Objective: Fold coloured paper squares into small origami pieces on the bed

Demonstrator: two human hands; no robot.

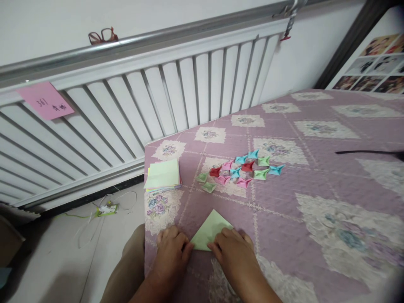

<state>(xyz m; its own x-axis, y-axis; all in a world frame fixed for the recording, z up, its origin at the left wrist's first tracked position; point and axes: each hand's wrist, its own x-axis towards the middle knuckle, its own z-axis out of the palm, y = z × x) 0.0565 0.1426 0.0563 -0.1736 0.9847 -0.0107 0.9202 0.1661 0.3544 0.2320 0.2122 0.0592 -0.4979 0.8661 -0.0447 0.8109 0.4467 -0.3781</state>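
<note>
A light green sheet of paper (211, 229) lies folded into a triangle on the purple quilted bedspread (315, 185), close to me. My left hand (172, 248) presses its left corner with curled fingers. My right hand (232, 248) pinches the paper's lower right edge. Both hands rest on the bedspread. A stack of pastel paper squares (163, 175) sits at the bed's near left corner. Beyond the sheet lie several small folded paper pieces (241, 170) in pink, red, turquoise and green.
A white slatted radiator (132, 109) runs along the wall, with a pink note (46, 101) stuck on it and red glasses (102, 35) on the rail above. Cables and a small green device (107, 209) lie on the floor at left. A black strap (369, 152) lies at right.
</note>
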